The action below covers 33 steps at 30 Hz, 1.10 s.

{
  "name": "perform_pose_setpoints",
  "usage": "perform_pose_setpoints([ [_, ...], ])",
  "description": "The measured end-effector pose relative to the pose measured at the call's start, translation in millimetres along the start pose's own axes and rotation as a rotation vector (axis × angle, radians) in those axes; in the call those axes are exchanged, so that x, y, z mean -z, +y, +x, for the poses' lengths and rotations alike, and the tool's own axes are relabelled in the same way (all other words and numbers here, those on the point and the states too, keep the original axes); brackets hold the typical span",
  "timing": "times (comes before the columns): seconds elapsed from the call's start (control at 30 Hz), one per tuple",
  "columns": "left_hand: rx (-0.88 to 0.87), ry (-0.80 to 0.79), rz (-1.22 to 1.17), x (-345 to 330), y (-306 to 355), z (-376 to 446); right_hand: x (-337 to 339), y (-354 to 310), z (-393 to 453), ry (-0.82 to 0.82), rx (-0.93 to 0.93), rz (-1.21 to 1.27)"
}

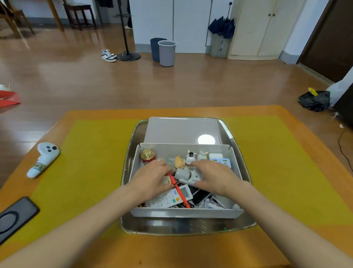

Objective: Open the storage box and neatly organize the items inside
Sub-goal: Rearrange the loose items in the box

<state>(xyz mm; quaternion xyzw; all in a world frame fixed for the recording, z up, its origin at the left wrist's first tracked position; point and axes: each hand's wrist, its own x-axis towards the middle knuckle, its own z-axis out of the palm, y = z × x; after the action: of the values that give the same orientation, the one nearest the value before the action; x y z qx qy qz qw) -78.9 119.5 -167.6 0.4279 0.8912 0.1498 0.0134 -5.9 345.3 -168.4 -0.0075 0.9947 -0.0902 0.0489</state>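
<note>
The white storage box (186,214) stands open on a metal tray (185,229), with its lid (182,131) lying behind it. Inside are a white remote (169,199), a red pen (179,194), a red-and-gold round tin (148,155), small figurines (190,157) and a white folding gadget (186,174). My left hand (150,179) reaches into the box over its left half, fingers bent near the pen's top. My right hand (214,177) holds the right side of the white gadget. What lies under both hands is hidden.
The tray sits on a yellow mat (85,158) on an orange table (161,257). A white game controller (43,158) lies at the left and a black phone-like slab (3,224) at the near left corner. Bins and shoes stand on the floor beyond.
</note>
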Motion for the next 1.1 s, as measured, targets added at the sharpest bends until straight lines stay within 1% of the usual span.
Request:
perform_pose_setpoints([
  [0.13, -0.005, -0.07, 0.073, -3, -4, -6, -10, -8, 9, -0.026, 0.013, -0.111],
  [0.27, -0.014, -0.086, 0.118, -4, -5, -2, 3, -3, -2, 0.017, 0.022, -0.053],
  [0.37, -0.024, -0.08, 0.136, -6, -5, 3, 22, 15, -22, 0.079, -0.056, 0.033],
  [0.4, -0.025, -0.078, 0.151, -7, -4, 5, 27, 22, -28, 0.083, -0.087, 0.022],
  [0.47, -0.021, -0.076, 0.181, -9, -2, 10, 33, 34, -40, 0.08, -0.122, -0.082],
  [0.53, 0.001, -0.06, 0.136, -11, 2, 15, 32, 39, -47, 0.08, -0.145, -0.205],
  [0.63, -0.014, -0.021, 0.069, -18, 12, 25, 24, 36, -51, 0.07, -0.182, -0.259],
  [0.73, -0.051, -0.049, 0.027, -25, 25, 35, 18, 34, -57, 0.051, -0.217, -0.234],
  [0.83, -0.092, -0.074, 0.006, -32, 40, 44, 17, 38, -66, 0.095, -0.27, -0.14],
  [0.9, -0.114, -0.088, 0.012, -36, 50, 49, 17, 37, -68, 0.108, -0.278, -0.121],
  [1.03, -0.161, -0.151, 0.166, -48, 62, 53, 16, 33, -67, 0.142, -0.308, -0.116],
  [1.1, -0.167, -0.132, 0.193, -48, 65, 54, 15, 34, -67, 0.163, -0.313, -0.102],
])
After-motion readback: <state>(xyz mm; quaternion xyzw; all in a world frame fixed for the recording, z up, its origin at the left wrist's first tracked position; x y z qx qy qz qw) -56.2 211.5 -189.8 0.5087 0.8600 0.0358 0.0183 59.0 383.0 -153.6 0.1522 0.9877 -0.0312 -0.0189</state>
